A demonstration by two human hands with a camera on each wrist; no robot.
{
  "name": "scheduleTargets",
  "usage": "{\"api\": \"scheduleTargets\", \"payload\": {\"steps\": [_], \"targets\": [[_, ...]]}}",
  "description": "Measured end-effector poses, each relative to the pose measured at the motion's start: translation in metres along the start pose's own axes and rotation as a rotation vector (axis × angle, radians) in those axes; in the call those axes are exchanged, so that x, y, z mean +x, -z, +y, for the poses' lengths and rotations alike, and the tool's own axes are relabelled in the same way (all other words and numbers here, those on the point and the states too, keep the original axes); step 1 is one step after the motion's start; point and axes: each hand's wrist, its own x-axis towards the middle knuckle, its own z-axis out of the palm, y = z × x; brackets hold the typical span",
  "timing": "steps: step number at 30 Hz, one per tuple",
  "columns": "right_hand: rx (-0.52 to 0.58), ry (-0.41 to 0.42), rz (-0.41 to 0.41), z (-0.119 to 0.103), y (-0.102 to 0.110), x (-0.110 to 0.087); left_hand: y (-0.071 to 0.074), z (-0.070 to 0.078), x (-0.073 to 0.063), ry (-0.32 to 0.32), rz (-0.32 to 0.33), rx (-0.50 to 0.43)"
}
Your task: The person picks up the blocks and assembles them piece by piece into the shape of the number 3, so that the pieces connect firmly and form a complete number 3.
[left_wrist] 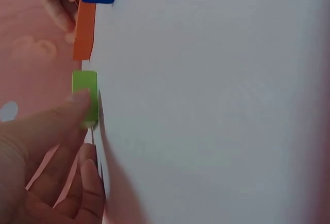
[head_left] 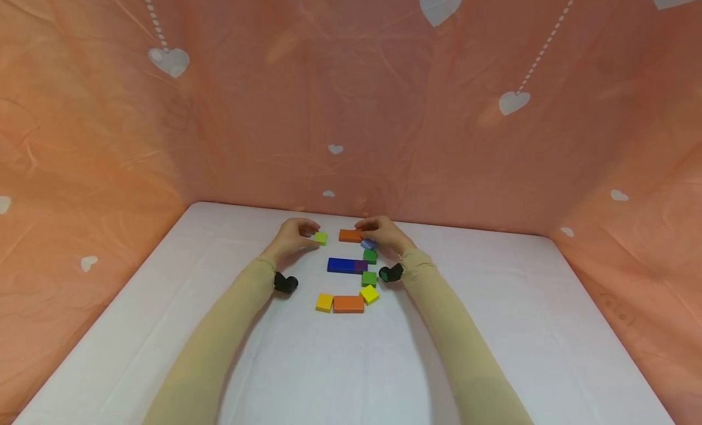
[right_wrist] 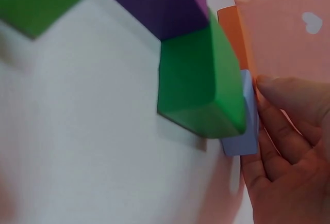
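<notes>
My left hand [head_left: 292, 238] pinches a small lime-green block [left_wrist: 85, 92], with the thumb on its near face, at the far left of the block arrangement. Across a short gap lies an orange rectangular block [head_left: 350, 235]. My right hand [head_left: 386, 235] grips that orange block's right end, thumb in front and fingers behind it. Beside the right thumb a light-blue block [right_wrist: 246, 126] sits at the orange block's corner. A dark-green block [right_wrist: 191, 74] stands close to it. The hand partly hides the light-blue block in the head view.
Nearer me lie a blue block [head_left: 340, 265] touching a purple one [head_left: 361, 266], a green block [head_left: 369, 279], a tilted yellow block [head_left: 370, 294], another orange block [head_left: 348, 304] and a deeper-yellow block [head_left: 324, 302]. The white table [head_left: 482, 327] meets a hanging orange cloth [head_left: 351, 108] behind.
</notes>
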Motion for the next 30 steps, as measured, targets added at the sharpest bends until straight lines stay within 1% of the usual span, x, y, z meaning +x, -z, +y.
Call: {"api": "scheduleTargets", "payload": {"steps": [5, 8, 12, 17, 24, 30], "targets": [[0.008, -0.014, 0.0, 0.001, 0.001, 0.001, -0.005, 0.005, 0.004, -0.007, 0.02, 0.046], [0.012, -0.014, -0.004, 0.002, 0.001, 0.002, -0.008, 0.009, 0.004, 0.01, 0.038, 0.047], [0.018, -0.013, -0.006, 0.004, 0.002, 0.003, -0.011, 0.012, 0.005, 0.03, 0.066, 0.028], [0.015, -0.006, -0.008, 0.004, 0.001, 0.003, -0.016, 0.012, 0.009, 0.02, 0.094, 0.012], [0.003, 0.0, -0.012, 0.005, 0.0, 0.005, -0.024, 0.013, 0.014, 0.032, 0.095, -0.002], [0.012, -0.011, -0.021, 0.005, 0.001, 0.005, -0.029, 0.015, 0.016, 0.059, 0.101, -0.024]]}}
